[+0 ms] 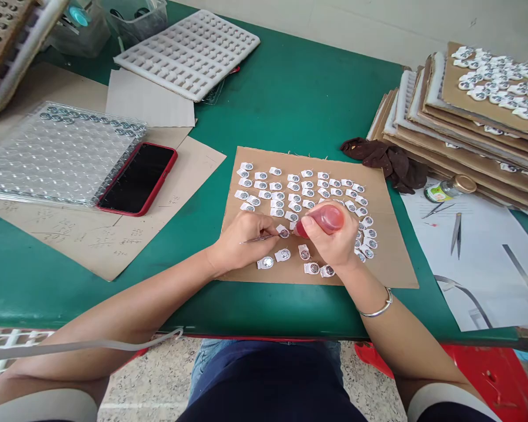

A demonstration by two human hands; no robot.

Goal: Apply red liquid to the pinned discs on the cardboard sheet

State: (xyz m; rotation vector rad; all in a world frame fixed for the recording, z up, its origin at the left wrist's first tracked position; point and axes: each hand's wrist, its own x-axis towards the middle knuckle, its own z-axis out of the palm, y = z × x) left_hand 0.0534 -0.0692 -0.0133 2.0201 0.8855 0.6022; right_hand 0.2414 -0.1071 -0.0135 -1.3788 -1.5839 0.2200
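Note:
My right hand is wrapped round a red squeeze bottle, tilted with its narrow end down to the left. That end is close to a small white tab with a round metallic face; I cannot tell if they touch. My left hand pinches a thin metal tool, apparently tweezers, its tip beside the same tab. Several similar tabs lie in loose rows on a brown cardboard sheet under both hands. My right hand hides some of them.
Left are a red-cased phone, a clear tray of round parts and a white slotted tray. Right stand stacked cardboard sheets, a dark cloth, a small jar and tweezers on paper.

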